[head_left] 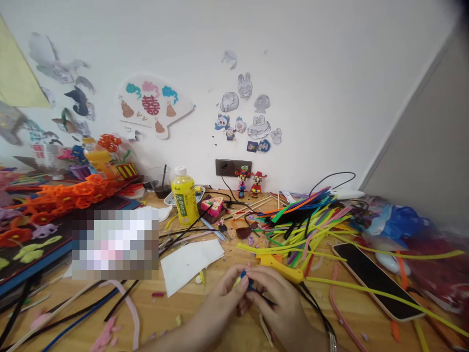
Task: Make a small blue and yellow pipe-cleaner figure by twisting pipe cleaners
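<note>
Fingertips of my left hand (227,289) and my right hand (275,292) meet over a small blue piece (245,277) at the front middle of the table. Both hands pinch it, and a bit of yellow shows beside it. Its exact kind is mostly hidden by the fingers. A black strip leads off it under my right hand. Just behind my right hand lies a yellow glue gun (284,268) with a black cord. A white sheet of paper (192,264) rests to the left of my left hand.
A pile of coloured pipe cleaners (311,220) spreads at the back right, beside a phone (377,281). A yellow drink bottle (184,198) and a cup of dark drink (161,183) stand near the wall. Orange fuzzy flowers (73,195) lie at left. Scraps and strips litter the wooden table (176,313).
</note>
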Tool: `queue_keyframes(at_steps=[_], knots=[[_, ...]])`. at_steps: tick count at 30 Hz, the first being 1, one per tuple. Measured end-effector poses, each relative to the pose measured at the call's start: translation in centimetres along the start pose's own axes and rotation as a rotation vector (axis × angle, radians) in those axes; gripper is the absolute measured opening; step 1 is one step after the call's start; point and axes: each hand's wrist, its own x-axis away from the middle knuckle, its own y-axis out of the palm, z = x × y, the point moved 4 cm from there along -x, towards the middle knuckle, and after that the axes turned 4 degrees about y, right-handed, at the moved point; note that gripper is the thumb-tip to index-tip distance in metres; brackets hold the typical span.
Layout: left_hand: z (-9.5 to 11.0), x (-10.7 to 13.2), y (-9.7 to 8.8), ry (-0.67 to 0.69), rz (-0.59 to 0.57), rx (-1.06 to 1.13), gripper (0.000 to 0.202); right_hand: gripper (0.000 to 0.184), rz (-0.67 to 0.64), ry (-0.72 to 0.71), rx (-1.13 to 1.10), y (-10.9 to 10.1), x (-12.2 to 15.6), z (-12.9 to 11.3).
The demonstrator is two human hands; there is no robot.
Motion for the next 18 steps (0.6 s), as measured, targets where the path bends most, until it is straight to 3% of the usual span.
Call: queue_keyframes(at_steps=[9, 15, 18], knots=[[-0.05, 0.31, 0.60, -0.066, 0.068, 0.210, 0.027, 0.030, -0.026, -0.101, 0.057, -0.29, -0.08, -0.67], [0.00, 0.57, 0.50, -0.095, 0.081, 0.066, 0.033, 0.011, 0.005, 0.084, -0.118, -0.48, -0.56, -0.06], [0.07, 0.54, 0.34, -0.121, 0.090, 0.030, 0.036, 0.012, 0.022, 0.137, -0.162, -0.49, -0.72, 0.12]])
